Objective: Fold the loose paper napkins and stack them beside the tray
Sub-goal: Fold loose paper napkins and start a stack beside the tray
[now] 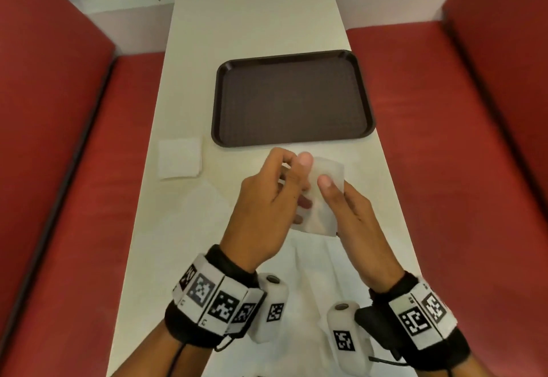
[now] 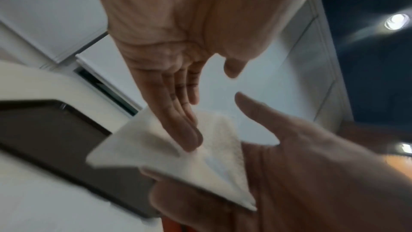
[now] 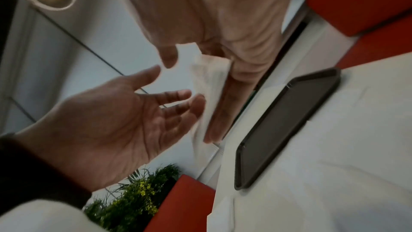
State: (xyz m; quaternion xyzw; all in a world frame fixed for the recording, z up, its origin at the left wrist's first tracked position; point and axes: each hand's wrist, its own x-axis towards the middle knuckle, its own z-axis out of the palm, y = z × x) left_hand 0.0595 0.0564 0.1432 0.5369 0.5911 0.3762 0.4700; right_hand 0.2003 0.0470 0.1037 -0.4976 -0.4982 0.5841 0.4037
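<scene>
I hold a white paper napkin (image 1: 324, 210) in the air just in front of the dark brown tray (image 1: 292, 101). It is sandwiched between the flat fingers of my left hand (image 1: 272, 195) and my right hand (image 1: 353, 219). In the left wrist view, my left hand (image 2: 174, 94) lays straight fingers on the napkin (image 2: 138, 149) with its thumb held apart. The right hand (image 2: 312, 165) supports the napkin from behind. In the right wrist view, both thumbs stand off the napkin (image 3: 209, 80). A folded white stack (image 1: 179, 158) lies left of the tray.
Loose unfolded napkins (image 1: 314, 261) lie on the narrow white table (image 1: 252, 20) below my wrists. Red bench seats (image 1: 89, 169) run along both long sides of the table. A green plant (image 3: 138, 200) shows beyond the table's end.
</scene>
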